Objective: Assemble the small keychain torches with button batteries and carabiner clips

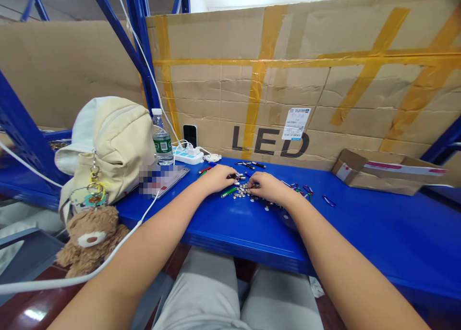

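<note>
Left hand (218, 177) resting curled near green tube (228, 192), right hand (268, 187) reaching into silver disc pile (242, 191) on blue table (223, 219); can't tell if either's gripping. Loads lying loose, so looking unfinished tbh.

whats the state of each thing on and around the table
left hand, fingers curled, grip unclear
right hand, fingertips down at the discs, grip unclear
silvery discs, loosely scattered
green tube, lying down
bottle, upright, capped
power strip, plugs inserted
phone, lying flat
cardboard box, open-topped
teddy bear, hanging beside backpack
</note>
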Motion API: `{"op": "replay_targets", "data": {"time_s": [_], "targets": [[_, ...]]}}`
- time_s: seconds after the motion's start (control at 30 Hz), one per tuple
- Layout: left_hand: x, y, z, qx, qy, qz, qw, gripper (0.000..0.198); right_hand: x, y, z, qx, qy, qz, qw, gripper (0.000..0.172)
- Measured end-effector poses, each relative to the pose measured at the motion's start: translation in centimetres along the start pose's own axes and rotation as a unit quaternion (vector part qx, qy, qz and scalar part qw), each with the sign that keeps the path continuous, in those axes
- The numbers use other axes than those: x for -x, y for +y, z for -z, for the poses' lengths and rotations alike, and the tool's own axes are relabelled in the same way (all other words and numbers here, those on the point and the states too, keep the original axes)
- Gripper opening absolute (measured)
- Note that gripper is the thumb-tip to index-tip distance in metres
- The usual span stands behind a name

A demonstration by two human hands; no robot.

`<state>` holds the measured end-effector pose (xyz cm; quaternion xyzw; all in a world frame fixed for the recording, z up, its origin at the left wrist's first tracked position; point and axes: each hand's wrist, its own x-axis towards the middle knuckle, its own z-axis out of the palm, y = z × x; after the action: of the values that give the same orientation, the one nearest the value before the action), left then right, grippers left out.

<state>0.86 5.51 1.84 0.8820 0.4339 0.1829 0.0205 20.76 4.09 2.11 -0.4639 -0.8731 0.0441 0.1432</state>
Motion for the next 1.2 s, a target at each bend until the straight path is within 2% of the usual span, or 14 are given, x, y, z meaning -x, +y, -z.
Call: {"op": "replay_targets", "data": {"time_s": [0.53,0.73,0.8,0.9,1.0,1.2], "targets": [[0.0,-0.1,-0.1,-0.013,-0.012,0.003,1.0,0.02,-0.7,0.9,-1.0,0.034,-0.002,0.001,0.999,0.017],[0.0,0.2,0.1,-0.021,-0.018,0.009,1.0,0.019,-1.1,1.0,-1.6,0.038,0.015,-0.035,0.999,0.016],[0.0,0.2,0.1,-0.024,-0.018,0.009,1.0,0.019,-1.0,0.8,-1.2,0.003,0.039,-0.031,0.999,0.015],[0.1,0.2,0.1,-0.02,-0.017,0.0,1.0,0.018,-0.5,0.1,-0.2,-0.117,0.085,-0.021,0.989,0.016],[0.2,0.3,0.2,-0.011,-0.016,-0.015,1.0,0.018,-0.2,-0.6,0.5,-0.218,0.093,-0.013,0.971,0.019],[0.3,0.6,0.1,-0.011,-0.014,-0.035,0.999,0.018,-0.3,-0.8,0.0,-0.26,0.093,-0.003,0.961,0.019]]}}
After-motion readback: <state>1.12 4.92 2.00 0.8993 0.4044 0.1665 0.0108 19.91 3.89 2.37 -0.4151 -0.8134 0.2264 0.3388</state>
